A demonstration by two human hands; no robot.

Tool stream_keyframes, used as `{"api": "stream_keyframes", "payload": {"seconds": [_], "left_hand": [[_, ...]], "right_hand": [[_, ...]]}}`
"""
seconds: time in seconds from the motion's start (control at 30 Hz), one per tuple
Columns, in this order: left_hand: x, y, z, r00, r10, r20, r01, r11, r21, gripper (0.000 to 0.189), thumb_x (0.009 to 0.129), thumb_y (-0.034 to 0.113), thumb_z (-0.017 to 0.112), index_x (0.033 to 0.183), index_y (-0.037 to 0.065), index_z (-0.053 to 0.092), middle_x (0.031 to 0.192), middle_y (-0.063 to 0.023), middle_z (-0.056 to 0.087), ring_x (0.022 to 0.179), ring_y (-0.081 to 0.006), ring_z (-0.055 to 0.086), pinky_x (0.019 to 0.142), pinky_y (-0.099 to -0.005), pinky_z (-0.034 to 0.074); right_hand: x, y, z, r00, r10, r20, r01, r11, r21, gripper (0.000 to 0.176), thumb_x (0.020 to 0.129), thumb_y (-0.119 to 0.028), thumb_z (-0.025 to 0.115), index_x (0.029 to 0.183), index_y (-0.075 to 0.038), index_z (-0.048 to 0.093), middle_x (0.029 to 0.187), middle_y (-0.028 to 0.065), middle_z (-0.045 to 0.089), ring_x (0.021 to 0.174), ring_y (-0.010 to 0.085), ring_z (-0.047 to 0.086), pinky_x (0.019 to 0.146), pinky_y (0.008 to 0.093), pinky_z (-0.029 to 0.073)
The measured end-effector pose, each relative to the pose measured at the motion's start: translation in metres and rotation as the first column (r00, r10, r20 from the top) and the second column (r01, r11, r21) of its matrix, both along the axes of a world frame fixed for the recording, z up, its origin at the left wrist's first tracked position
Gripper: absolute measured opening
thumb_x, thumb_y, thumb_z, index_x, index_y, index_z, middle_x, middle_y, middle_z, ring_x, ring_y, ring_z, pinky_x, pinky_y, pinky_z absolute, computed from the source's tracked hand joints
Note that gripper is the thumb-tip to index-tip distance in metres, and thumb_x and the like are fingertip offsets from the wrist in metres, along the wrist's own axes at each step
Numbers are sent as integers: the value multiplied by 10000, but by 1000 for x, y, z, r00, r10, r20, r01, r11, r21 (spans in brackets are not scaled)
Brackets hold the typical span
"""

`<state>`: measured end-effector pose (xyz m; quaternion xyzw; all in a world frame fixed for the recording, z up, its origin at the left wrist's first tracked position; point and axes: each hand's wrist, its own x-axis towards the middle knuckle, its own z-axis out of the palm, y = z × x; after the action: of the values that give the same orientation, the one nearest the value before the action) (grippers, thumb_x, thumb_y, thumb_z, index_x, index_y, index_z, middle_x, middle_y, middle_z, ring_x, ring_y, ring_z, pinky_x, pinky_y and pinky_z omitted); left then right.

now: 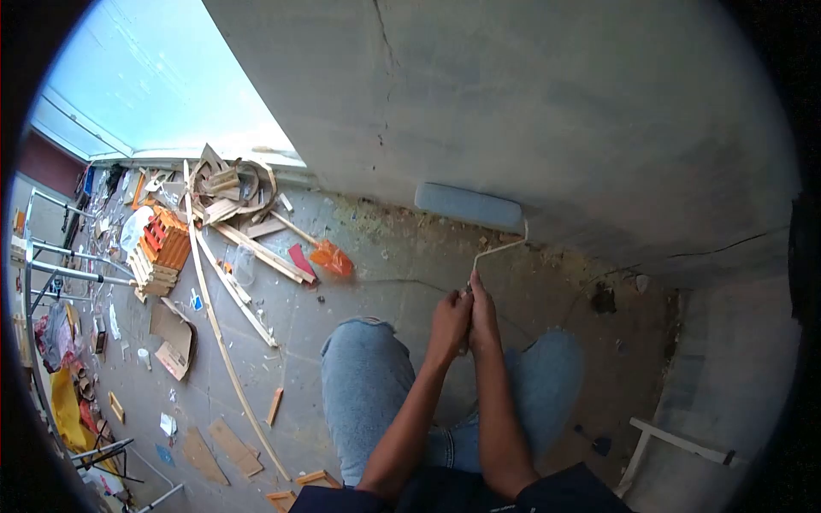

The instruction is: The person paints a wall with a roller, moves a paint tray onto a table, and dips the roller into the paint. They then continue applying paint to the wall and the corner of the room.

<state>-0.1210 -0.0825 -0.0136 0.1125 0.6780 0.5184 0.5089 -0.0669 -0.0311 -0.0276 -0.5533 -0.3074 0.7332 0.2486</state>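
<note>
Grey roller point(469, 207), likely light on stiff wire point(498, 248), meets the wall's point(556, 111) foot; your left hand point(449, 321) and right hand point(484, 318) both clench its handle.

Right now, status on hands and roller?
Both left hand and right hand shut on paint roller handle. Sleeve flat on wall, low. Wood scraps lie left, apart from it.

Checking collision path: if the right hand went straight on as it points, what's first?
Right hand probably meets the paint roller lying against the wall, just beyond its wire frame; depth unclear.
</note>
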Motion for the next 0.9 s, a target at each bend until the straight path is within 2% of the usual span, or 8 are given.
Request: {"api": "stream_keyframes", "payload": {"seconds": [0.17,0.27,0.4,0.53,0.63,0.77,0.87,0.9], "left_hand": [[-4,-18,75,1000,12,-18,-10,991,135,363,880,250,471,1006,-86,527,891,-192,602,820,-211,572,720,-329,437],[2,-16,2,985,30,172,-71,969,237,325,906,231,445,1025,-62,518,916,-133,587,822,-178,548,718,-309,433],[5,-11,10,916,31,400,-71,994,84,318,936,266,412,1033,-24,503,874,-78,559,777,-147,522,691,-294,427],[10,-7,7,945,-34,325,-1,994,105,314,934,273,415,1014,-14,511,854,-62,549,745,-109,504,615,-263,405],[14,-14,45,972,33,234,-78,979,187,303,929,274,419,991,-4,520,816,-54,548,724,-110,511,590,-266,402],[3,-12,-20,950,-26,310,24,1000,12,292,906,324,451,1013,62,522,903,-50,567,800,-145,562,659,-283,448],[2,-18,-13,937,-127,325,111,992,67,267,912,295,432,1026,74,530,893,-61,568,762,-163,570,619,-279,456],[2,-11,-4,934,-144,327,116,988,104,262,912,287,432,1031,75,530,894,-62,569,763,-164,570,620,-282,457]], "right_hand": [[-7,-17,81,999,11,41,-15,995,98,473,893,-490,450,648,-87,414,643,0,393,611,124,381,548,303,328],[-8,-19,19,990,-17,138,-26,952,305,499,881,-499,464,634,-69,402,646,7,410,623,128,381,550,309,323],[0,-12,10,985,0,174,-6,999,36,576,840,-532,502,702,26,472,710,57,475,669,156,428,611,332,377],[6,-6,22,991,3,136,-6,1000,24,610,844,-534,488,810,73,537,780,114,530,745,179,480,672,357,405],[3,-20,28,1000,-27,6,26,979,204,514,866,-513,483,706,-25,506,659,5,443,643,105,414,592,295,368],[0,-15,-19,993,-23,119,4,987,162,663,866,-516,448,866,136,565,828,255,612,827,261,593,732,382,432],[3,-8,-15,991,5,132,-1,999,-36,669,874,-524,414,872,124,580,856,297,594,892,354,599,790,413,440],[1,-4,-9,989,-11,149,-3,996,93,666,866,-534,423,846,114,572,814,288,591,840,352,601,749,418,438]]}}
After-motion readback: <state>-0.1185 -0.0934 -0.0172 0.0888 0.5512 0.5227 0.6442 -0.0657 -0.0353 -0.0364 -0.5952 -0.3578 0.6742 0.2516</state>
